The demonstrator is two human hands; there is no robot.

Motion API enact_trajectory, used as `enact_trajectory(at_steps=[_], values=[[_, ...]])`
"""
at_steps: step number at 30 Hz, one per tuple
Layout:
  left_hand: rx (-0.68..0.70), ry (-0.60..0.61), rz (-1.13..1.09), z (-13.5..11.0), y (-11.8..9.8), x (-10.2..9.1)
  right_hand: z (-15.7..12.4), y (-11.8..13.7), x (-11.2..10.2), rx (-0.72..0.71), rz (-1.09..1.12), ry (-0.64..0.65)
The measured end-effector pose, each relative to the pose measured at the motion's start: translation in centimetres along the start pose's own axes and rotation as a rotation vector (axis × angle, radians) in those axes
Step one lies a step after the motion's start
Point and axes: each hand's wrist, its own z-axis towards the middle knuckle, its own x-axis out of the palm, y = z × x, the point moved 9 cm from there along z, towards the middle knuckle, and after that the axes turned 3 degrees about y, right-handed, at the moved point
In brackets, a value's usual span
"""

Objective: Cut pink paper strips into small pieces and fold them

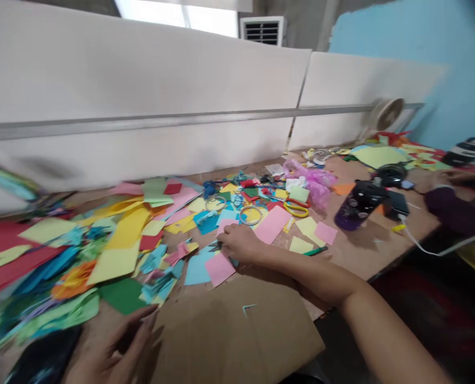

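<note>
My right hand [240, 244] reaches over the paper scraps with its fingers curled down around a small dark tool [214, 246]. Two dark points of that tool stick out left of the fingers; its rest is hidden. Under and beside the hand lie a blue paper piece [197, 266] and a pink square [220, 269]. My left hand [115, 349] is low at the left, at the edge of a brown cardboard sheet [221, 330]. Its thumb and forefinger stretch forward, tips close together, and nothing shows between them. A thin light-blue angled strip [248, 308] lies on the cardboard.
Yellow-handled scissors [296, 209], wire rings [250, 215] and a green pen-like stick [316, 250] lie beyond my right hand. A purple tumbler [355, 205] stands at right, near a pink plastic bag [315, 181]. A dark phone [45, 354] lies lower left. A co-worker's sleeve [448, 205] is far right.
</note>
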Motion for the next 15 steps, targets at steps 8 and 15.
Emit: enact_trajectory(at_steps=[8, 15], values=[[-0.069, 0.005, -0.209, -3.4, -0.7, 1.7, 0.1, -0.4, -0.1, 0.005, 0.021, -0.011], [-0.069, 0.095, -0.246, -4.5, 0.9, 4.4, 0.0, -1.1, -0.5, 0.029, 0.076, -0.064]])
